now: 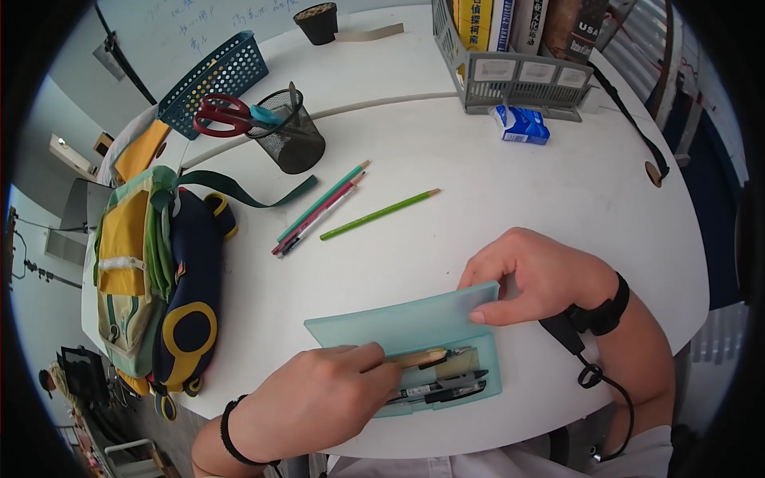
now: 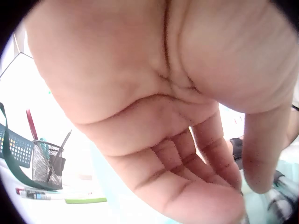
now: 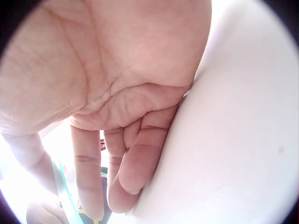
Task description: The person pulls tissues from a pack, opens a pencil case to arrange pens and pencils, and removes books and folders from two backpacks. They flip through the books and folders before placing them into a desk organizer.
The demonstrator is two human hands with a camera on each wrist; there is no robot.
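A translucent teal pencil case (image 1: 492, 362) lies near the table's front edge, its lid (image 1: 398, 315) raised. My right hand (image 1: 550, 275) (image 3: 117, 93) grips the lid's right end, thumb in front and fingers behind. Inside the case are black pens (image 1: 446, 390) and a pale wooden-coloured item (image 1: 422, 358). Over the case's left part is my left hand (image 1: 319, 394) (image 2: 154, 102), fingers bent down to the contents; its fingertips are hidden in the head view, so whether they pinch anything is unclear. Several pencils and pens lie beyond the case, among them a green pencil (image 1: 381, 214).
A colourful backpack (image 1: 191, 287) stands at the left. Farther back are a mesh pen cup (image 1: 296, 143) with red scissors (image 1: 223, 115), a teal basket (image 1: 215, 80), a small dark pot (image 1: 317, 25), a grey book rack (image 1: 522, 99) and a blue packet (image 1: 522, 126).
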